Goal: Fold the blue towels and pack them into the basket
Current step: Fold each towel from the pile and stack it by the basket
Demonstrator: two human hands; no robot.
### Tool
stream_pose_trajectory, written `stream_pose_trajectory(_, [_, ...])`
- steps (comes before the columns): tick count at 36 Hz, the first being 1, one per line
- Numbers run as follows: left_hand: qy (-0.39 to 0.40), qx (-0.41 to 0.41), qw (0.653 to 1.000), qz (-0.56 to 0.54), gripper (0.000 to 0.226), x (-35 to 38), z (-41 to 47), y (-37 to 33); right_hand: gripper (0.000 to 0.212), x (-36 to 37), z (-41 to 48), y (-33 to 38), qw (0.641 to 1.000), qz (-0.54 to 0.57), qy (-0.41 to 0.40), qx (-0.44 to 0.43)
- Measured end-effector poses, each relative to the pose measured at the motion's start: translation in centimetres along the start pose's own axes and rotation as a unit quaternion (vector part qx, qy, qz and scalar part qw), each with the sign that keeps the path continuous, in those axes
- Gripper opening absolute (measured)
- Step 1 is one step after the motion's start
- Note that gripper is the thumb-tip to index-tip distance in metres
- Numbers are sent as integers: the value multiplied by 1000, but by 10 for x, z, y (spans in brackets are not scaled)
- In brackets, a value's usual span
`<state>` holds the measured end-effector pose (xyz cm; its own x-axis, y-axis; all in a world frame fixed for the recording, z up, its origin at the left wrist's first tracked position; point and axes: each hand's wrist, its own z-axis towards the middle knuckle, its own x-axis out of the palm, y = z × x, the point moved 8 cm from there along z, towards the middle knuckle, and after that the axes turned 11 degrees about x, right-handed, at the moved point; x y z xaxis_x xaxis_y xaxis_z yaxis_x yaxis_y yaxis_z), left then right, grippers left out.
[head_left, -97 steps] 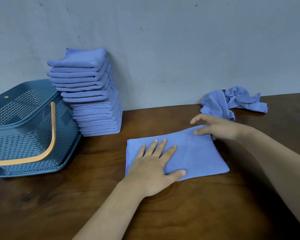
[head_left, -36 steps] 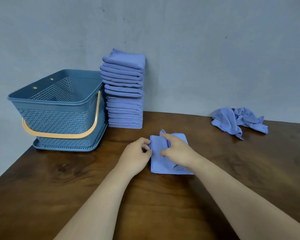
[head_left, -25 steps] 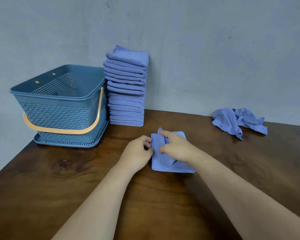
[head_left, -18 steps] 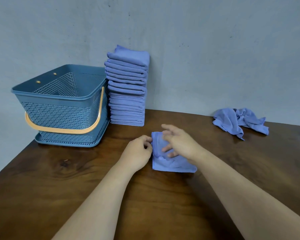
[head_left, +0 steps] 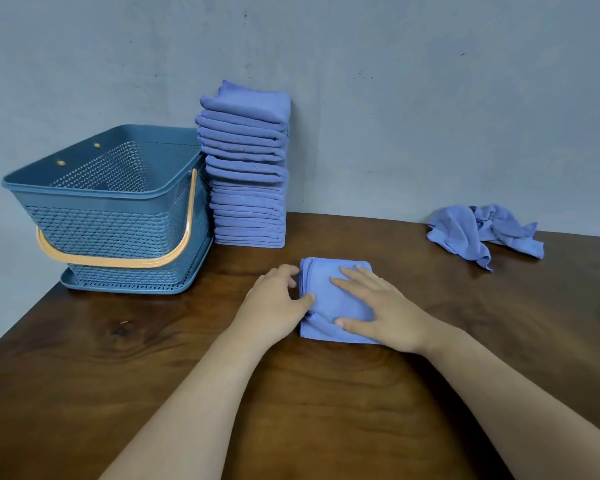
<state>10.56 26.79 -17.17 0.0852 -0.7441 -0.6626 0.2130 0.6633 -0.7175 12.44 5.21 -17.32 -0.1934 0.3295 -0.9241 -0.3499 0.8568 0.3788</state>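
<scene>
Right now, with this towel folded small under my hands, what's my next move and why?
Probably lift the folded towel and set it on the stack beside the basket: it is a compact square, the right hand presses it flat and the left hand grips its edge.

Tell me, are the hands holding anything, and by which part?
The left hand pinches the small folded blue cloth towel by its left edge; the right hand only presses flat on top.
</scene>
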Motion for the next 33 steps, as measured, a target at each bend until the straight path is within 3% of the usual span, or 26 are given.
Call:
stream_pose_trajectory(2, [-26,23,999,21,56,-5,1,-2,94,2,-1,1,1000,-22,9,4])
stream_pose_trajectory(5, [-39,67,996,41,30,-3,3,-9,95,4,0,2,1000,-23,13,10])
stream_pose_trajectory(8, [-33,63,996,49,15,3,8,-14,97,5,0,3,1000,-22,-3,7])
stream_pose_trajectory(14, [-51,-48,997,32,22,5,34,-12,95,4,-1,4,1000,-13,-18,7])
stream_pose_trajectory(21, [-57,-88,994,24,19,11,42,-5,90,-3,-7,8,999,0,-36,-5])
stream_pose_trajectory(26, [-129,-83,987,-41,18,2,36,-5,88,-7,-11,7,998,18,-64,-16])
stream_pose_trajectory(31, [-107,-53,988,100,15,5,34,-15,91,-1,-5,5,999,1,-43,-6])
stream_pose_trajectory(33, [-100,-51,988,106,13,4,34,-18,93,2,-4,4,999,-6,-35,-4])
